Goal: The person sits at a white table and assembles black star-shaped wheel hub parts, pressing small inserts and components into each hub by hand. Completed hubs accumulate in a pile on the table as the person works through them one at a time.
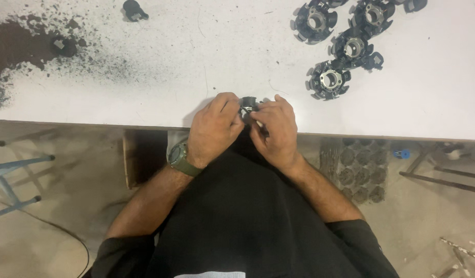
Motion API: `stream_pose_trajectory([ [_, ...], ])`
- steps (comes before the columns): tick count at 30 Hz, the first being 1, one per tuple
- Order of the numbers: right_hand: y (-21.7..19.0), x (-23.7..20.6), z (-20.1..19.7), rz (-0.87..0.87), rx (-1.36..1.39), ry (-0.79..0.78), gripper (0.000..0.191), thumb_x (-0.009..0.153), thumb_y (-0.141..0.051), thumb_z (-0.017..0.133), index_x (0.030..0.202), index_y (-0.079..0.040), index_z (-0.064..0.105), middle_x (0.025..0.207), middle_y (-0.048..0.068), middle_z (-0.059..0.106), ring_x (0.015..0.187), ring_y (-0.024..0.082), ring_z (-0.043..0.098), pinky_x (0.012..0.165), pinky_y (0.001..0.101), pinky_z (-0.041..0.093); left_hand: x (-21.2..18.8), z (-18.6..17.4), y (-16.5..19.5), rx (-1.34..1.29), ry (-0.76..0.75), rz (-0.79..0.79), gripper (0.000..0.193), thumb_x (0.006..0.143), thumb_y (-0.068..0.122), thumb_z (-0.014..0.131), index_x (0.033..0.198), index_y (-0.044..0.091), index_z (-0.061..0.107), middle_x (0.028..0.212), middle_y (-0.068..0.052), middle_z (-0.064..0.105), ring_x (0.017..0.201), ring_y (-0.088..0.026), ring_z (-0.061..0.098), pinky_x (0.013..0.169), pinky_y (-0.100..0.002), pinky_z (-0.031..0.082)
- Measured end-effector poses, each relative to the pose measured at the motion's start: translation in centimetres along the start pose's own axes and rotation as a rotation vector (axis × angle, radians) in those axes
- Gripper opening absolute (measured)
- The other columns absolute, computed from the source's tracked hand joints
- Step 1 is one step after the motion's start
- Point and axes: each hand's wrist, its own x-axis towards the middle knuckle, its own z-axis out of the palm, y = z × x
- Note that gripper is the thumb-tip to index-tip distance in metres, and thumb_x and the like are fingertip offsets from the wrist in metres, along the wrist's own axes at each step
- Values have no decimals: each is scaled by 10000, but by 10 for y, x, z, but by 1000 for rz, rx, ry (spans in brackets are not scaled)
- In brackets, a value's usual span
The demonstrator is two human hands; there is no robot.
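Both of my hands meet at the near edge of a white table [222, 46]. My left hand [214, 126], with a green watch on its wrist, pinches a small black round part [248, 103] from the left. My right hand [277, 128] grips the same part from the right and also holds a thin pale stick-like tool [260, 125] between its fingers. Most of the part is hidden by my fingers.
Several black round toothed parts with metal hubs [330, 78] lie at the table's far right. A small black piece [133, 10] lies at the top left, and dark powder [21, 46] stains the left side. Below the table are blue metal frame legs [11, 170] and a grey moulded tray [362, 167].
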Motion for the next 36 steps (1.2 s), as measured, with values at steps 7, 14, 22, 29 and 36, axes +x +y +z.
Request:
stream_pose_trajectory([
  [7, 0, -4, 6, -2, -88, -37, 340, 813, 61, 811, 1077, -65, 637, 1070, 102, 649, 1091, 297, 637, 1118, 544, 442, -4, 2, -2, -4, -1, -23, 231, 840, 18, 680, 1068, 23, 645, 1104, -99, 635, 941, -297, 687, 767, -409, 579],
  [14, 32, 31, -10, 19, -203, 50, 244, 959, 15, 773, 1133, -76, 628, 1083, 95, 652, 1106, 289, 627, 1151, 578, 394, 11, -31, -36, 14, 63, 0, 180, 908, 125, 722, 1055, 72, 634, 1267, -118, 655, 1027, -301, 697, 874, -422, 580],
  [22, 41, 26, -29, 106, 24, 119, 157, 1000, -4, 688, 1125, -46, 601, 1094, 118, 637, 1045, 276, 645, 1187, 567, 461, 96, -110, -184, 497, 34, 17, 539, 839, 94, 755, 1361, 37, 633, 1273, -201, 589, 1119, -366, 574, 910, -488, 522],
  [29, 27, 4, -27, 256, 124, 81, 155, 983, 1, 683, 1119, -31, 614, 1091, 117, 665, 1081, 293, 669, 1183, 557, 451, 65, -76, -116, -113, -267, -343, 255, 936, 133, 711, 1178, 129, 630, 1097, -24, 722, 1049, -186, 702, 887, -380, 573],
  [36, 19, -1, -17, 128, -89, -211, 270, 847, -64, 751, 1108, -113, 701, 1096, 88, 597, 1220, 302, 565, 1194, 628, 315, 17, -22, -38, -132, -341, -47, 305, 893, 183, 775, 1180, 158, 674, 1033, 19, 753, 1445, -269, 483, 1236, -615, 138],
])
